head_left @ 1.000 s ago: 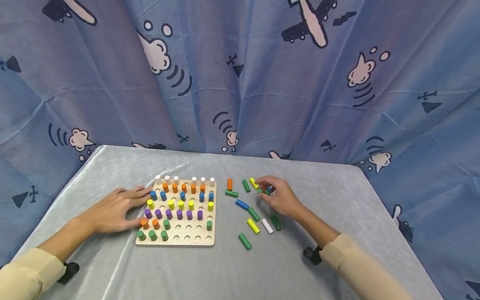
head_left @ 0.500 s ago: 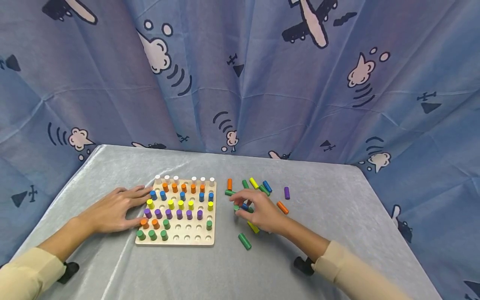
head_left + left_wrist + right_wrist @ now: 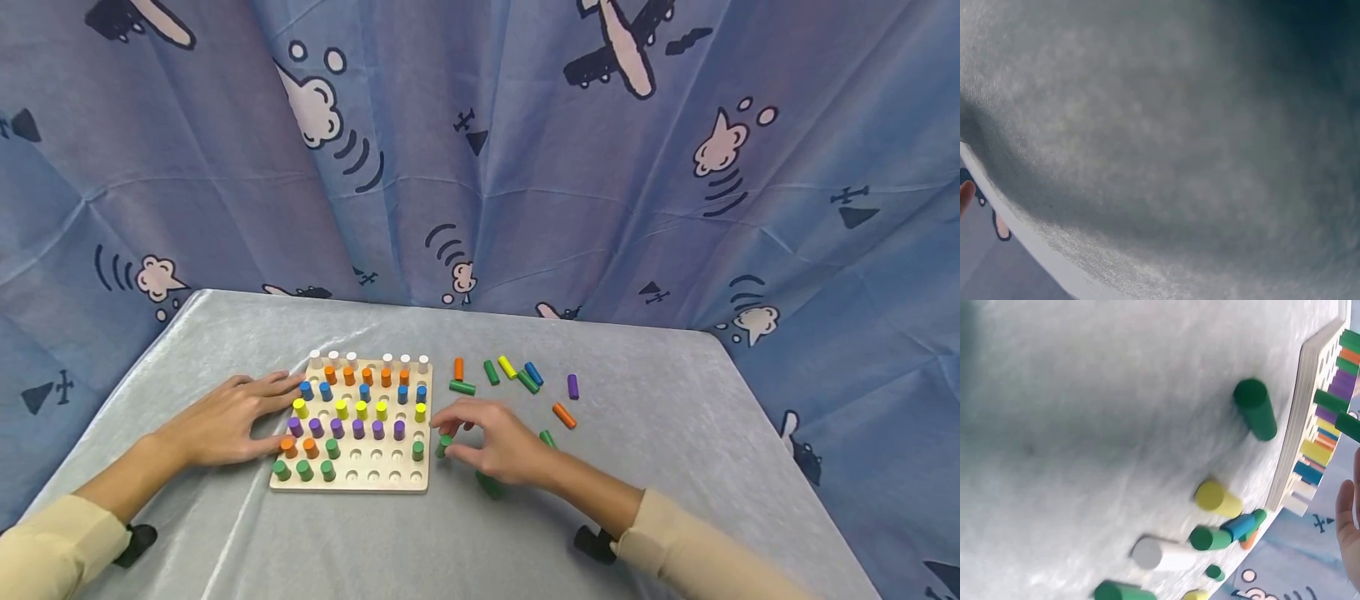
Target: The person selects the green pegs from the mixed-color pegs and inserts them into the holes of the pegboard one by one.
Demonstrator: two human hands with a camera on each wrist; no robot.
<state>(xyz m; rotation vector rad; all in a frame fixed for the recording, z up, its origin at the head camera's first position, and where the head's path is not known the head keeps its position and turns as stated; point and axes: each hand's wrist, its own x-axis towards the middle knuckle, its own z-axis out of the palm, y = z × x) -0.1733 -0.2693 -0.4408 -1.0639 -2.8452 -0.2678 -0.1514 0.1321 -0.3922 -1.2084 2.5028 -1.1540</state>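
A wooden pegboard (image 3: 375,465) lies on the table, with rows of white, orange, blue, yellow, purple and green pegs upright in it. Bare holes show mostly at its front right. At the board's left edge my left hand (image 3: 225,421) rests with fingers and thumb extended. My right hand (image 3: 502,442) pinches a green peg (image 3: 443,446) upright, just off the board's right edge. In the right wrist view this held green peg (image 3: 1349,427) overlaps the board's pegs, above the fingers (image 3: 1346,509).
Right of the board lie loose pegs: an orange peg (image 3: 459,369), a purple peg (image 3: 573,387), another orange peg (image 3: 565,415) and several green ones. The right wrist view shows a white peg (image 3: 1163,554) and a yellow peg (image 3: 1217,499). A patterned curtain (image 3: 480,167) hangs behind the table.
My right hand has moved left and toward the front, from the far loose pegs to the board's right edge, carrying the green peg. My left hand has stayed at the board.
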